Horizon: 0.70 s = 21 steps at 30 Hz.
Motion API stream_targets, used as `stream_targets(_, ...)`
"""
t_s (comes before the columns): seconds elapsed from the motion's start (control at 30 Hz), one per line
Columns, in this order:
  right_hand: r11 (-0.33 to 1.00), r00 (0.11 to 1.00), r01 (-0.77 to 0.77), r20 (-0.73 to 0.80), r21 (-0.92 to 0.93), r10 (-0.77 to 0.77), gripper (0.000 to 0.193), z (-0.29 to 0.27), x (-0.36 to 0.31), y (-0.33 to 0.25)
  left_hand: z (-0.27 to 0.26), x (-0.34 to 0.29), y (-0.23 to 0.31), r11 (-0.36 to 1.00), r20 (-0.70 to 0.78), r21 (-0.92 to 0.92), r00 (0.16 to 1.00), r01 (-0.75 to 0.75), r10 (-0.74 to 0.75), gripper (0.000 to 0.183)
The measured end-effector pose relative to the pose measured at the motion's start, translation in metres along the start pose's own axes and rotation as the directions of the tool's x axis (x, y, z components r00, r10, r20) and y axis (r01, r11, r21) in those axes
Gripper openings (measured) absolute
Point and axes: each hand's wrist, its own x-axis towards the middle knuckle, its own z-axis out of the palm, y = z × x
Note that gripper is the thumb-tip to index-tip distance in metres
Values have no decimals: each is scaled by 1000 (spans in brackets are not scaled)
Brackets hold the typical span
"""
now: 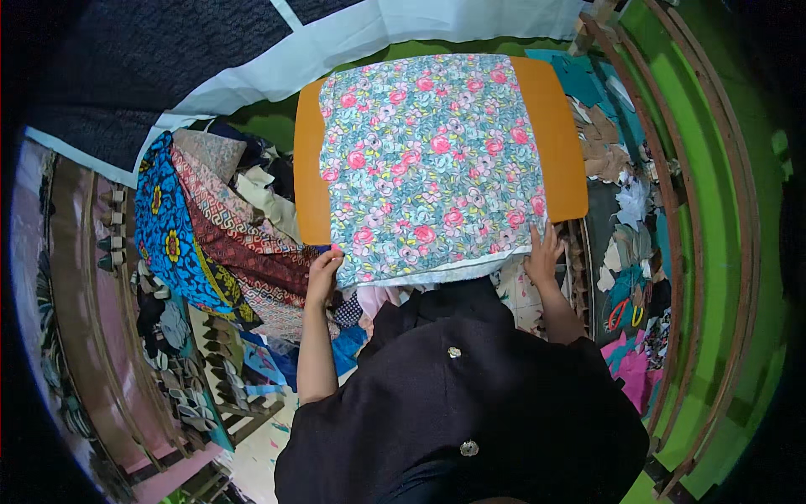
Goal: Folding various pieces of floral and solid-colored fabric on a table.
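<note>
One floral fabric lies spread flat over one orange tabletop, covering its middle and leaving an orange strip bare along each side. The fabric is pale blue-grey with pink roses, and a plain white border runs along its near edge, which hangs slightly over the tabletop's near edge.

The left hand is at the fabric's near left corner, its grip clenched on the cloth edge there. The right hand is at the fabric's near right corner, its fingers spread and pressed flat against the cloth, so that grip is released rather than pinching.

Left of the tabletop sits one heap of folded fabrics: a blue one with yellow flowers on the outside, a red and brown patterned one beside it, and a beige one nearest the tabletop. Right of the tabletop lies a scatter of fabric scraps in teal, tan, white and pink, and among them, toward the near side, one pair of scissors with red and yellow handles. Beyond the tabletop's far edge a white cloth strip runs across a dark surface. Two small pale buttons show on the person's black garment, nearer than the tabletop.
</note>
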Motion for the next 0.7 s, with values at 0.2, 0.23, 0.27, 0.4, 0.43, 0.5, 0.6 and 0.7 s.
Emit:
stream_targets(0.2,780,982,-168,38,603,182,87,12,0,34,8,2,24,902,214,-380,968,205,-130,50)
stream_targets(0.23,780,983,-165,34,603,182,87,11,1,33,10,-1,28,902,215,-381,969,201,-125,50)
stream_targets(0.27,568,978,-196,114,799,177,88,12,3,28,12,-3,32,947,178,-277,977,163,-116,52)
stream_targets(0.4,75,875,-442,411,894,258,91,2,19,26,-5,-2,28,995,188,-47,979,93,-83,55)
stream_targets(0.43,-191,818,-455,493,870,296,87,2,24,27,-7,0,23,995,184,48,978,88,-95,54)
stream_targets(0.5,-244,809,-352,425,904,405,74,14,28,41,23,1,39,997,174,45,982,67,-73,48)
stream_targets(0.6,343,849,-508,391,790,355,47,-7,28,22,10,-8,34,968,131,214,986,-130,104,38)
stream_targets(0.7,289,932,-352,302,890,202,33,17,22,60,21,-14,47,970,72,225,995,-90,76,28)
